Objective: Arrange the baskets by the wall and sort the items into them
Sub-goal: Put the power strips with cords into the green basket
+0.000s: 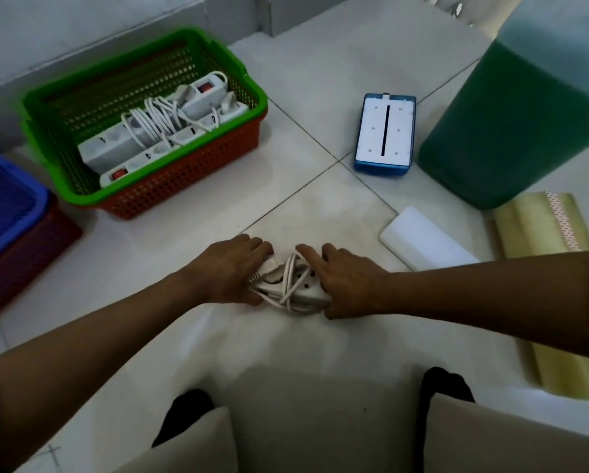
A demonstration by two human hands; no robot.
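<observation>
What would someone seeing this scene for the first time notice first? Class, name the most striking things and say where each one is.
Both hands, the left hand and the right hand, close around a white power strip with its cord wrapped round it, on the tiled floor at centre. Up left by the wall, a bright green basket nested in an orange one already holds similar strips. A big green container stands at right.

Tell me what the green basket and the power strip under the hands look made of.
Green basket: moulded plastic, judging by the perforated lattice walls and the slightly glossy rim. Power strip: white hard plastic, smooth, apparently; its cord looks like a rubbery white sheath, looped around it.
</observation>
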